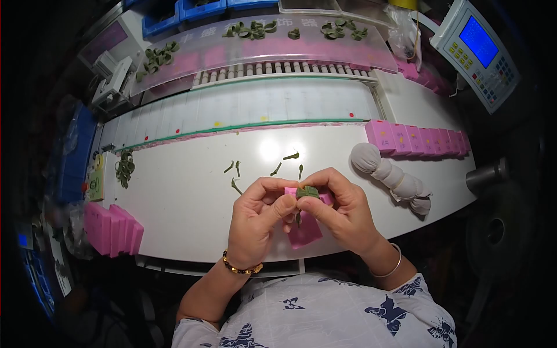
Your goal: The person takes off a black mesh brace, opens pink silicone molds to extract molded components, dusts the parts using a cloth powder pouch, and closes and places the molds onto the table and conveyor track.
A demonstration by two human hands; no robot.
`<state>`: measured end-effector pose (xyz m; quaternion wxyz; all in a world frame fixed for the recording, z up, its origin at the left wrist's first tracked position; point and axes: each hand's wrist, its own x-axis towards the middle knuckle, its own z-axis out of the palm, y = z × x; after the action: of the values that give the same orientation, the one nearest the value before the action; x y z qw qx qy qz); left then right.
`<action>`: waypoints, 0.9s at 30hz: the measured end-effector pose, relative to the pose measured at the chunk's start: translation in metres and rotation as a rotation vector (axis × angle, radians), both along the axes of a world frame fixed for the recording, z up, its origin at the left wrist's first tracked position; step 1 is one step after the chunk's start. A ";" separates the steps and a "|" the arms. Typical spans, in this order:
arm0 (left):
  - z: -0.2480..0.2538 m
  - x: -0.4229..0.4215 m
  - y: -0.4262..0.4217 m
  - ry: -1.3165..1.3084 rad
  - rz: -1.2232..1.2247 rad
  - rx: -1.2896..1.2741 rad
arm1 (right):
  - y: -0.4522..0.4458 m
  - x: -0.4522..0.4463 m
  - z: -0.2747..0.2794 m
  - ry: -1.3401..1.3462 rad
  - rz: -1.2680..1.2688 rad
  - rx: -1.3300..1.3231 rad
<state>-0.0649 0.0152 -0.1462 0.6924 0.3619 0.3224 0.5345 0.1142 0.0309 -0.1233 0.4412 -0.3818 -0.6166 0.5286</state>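
My left hand and my right hand meet near the table's front edge, fingers closed. Between the fingertips is a small dark green wax-like piece, pinched by my right hand. My left fingers grip a small pink rubber-like block right beside it, partly hidden by the fingers. Below the hands shows another pink slab; whether it is held or lies on the table I cannot tell. Several thin green bits, such as one sprue-like stick, lie on the white table beyond my hands.
Green rings lie at the left, above stacked pink blocks. A row of pink blocks and a wrapped cloth bundle are right. Behind stand a roller strip, a clear shelf with green pieces, and a control panel.
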 end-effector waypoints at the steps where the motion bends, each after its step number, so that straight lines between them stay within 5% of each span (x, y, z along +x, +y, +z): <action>1: 0.003 0.002 0.000 -0.041 0.003 -0.052 | 0.000 0.001 0.000 -0.044 -0.007 0.025; 5: -0.003 -0.012 0.008 -0.317 0.151 -0.325 | -0.005 0.005 0.002 -0.242 -0.230 0.290; 7: -0.022 -0.048 0.024 -0.341 0.269 -0.184 | -0.004 0.027 -0.003 -0.079 -0.286 0.193; 9: -0.015 -0.052 0.023 -0.433 0.188 -0.212 | 0.001 0.037 -0.004 -0.083 -0.277 0.119; 11: -0.012 -0.042 0.021 -0.551 0.036 -0.306 | 0.014 0.033 -0.006 0.320 -0.080 -0.198; 13: -0.008 -0.031 0.020 -0.507 -0.091 -0.263 | 0.022 0.028 -0.016 0.363 -0.006 -0.233; 16: 0.012 -0.017 0.016 -0.330 -0.175 -0.221 | 0.021 0.021 -0.021 0.375 0.062 -0.311; 18: 0.014 -0.013 0.013 0.193 -0.300 -0.221 | 0.018 0.014 -0.017 0.322 0.062 -0.236; 19: 0.013 -0.010 0.011 0.194 -0.296 -0.220 | 0.016 0.010 -0.016 0.272 0.053 -0.159; 21: 0.006 -0.001 0.010 0.508 -0.060 0.121 | 0.012 0.005 -0.019 0.277 0.034 -0.130; 23: 0.003 0.001 0.012 0.550 0.068 0.306 | 0.011 0.005 -0.019 0.138 -0.009 -0.037; 27: 0.006 -0.001 0.013 1.030 0.289 0.774 | 0.010 0.005 -0.013 0.090 -0.003 -0.299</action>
<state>-0.0657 0.0283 -0.1404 0.1908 0.7472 0.4424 0.4578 0.1192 0.0410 -0.1364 0.4075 -0.4198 -0.5102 0.6304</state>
